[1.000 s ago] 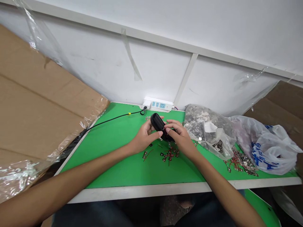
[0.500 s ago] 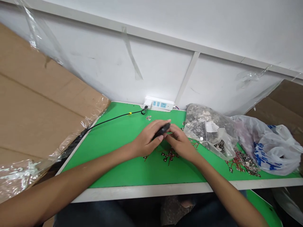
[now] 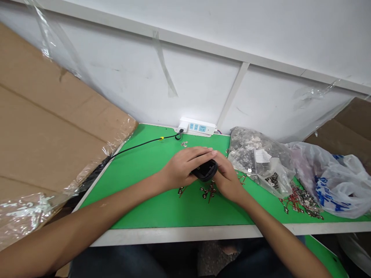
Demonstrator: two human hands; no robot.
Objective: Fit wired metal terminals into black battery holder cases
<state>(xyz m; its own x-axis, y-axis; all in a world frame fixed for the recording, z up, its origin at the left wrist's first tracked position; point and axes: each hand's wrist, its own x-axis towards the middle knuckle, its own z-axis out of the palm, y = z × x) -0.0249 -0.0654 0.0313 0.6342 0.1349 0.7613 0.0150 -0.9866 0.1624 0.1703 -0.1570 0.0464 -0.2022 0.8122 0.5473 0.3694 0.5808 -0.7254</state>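
Note:
A black plastic oval case sits low between my hands, just above the green mat, and its lower side is hidden. My left hand is curled over it from the left, shut on it. From the right, my right hand grips its other end, with the fingers covering part of it. Below the case, small metal pieces with red wires lie in a loose cluster on the green mat. A few more sit near my left hand's heel.
A clear bag of metal parts and a white plastic bag lie at the right, with a heap of wired metal pieces before them. A power strip with a black cable stands at the back. Cardboard leans at the left.
The black case has come down and turned from a raised, steep position to a lower, flatter one. My left hand now lies over it. The view has shifted slightly.

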